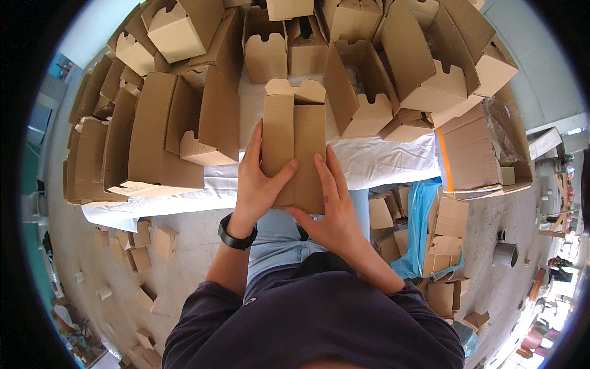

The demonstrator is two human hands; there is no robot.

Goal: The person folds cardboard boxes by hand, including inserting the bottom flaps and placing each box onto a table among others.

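Between my two hands is a small brown cardboard box [309, 135], held up in front of my lap at the near edge of the table. Its long side flaps meet along a seam, and scalloped end flaps stick up at its far end. My left hand [261, 178] grips the left side, thumb lying across the front near the seam. My right hand [335, 200] holds the right side, its fingers on the front and its thumb at the bottom edge. A dark watch sits on my left wrist.
Open cardboard boxes [163, 132] crowd the white-covered table [387, 161] to the left, behind and right. A larger carton [476, 154] with orange tape stands at the right end. Below it is a blue-lined carton [424, 227] of small boxes. Loose boxes [165, 243] lie on the floor.
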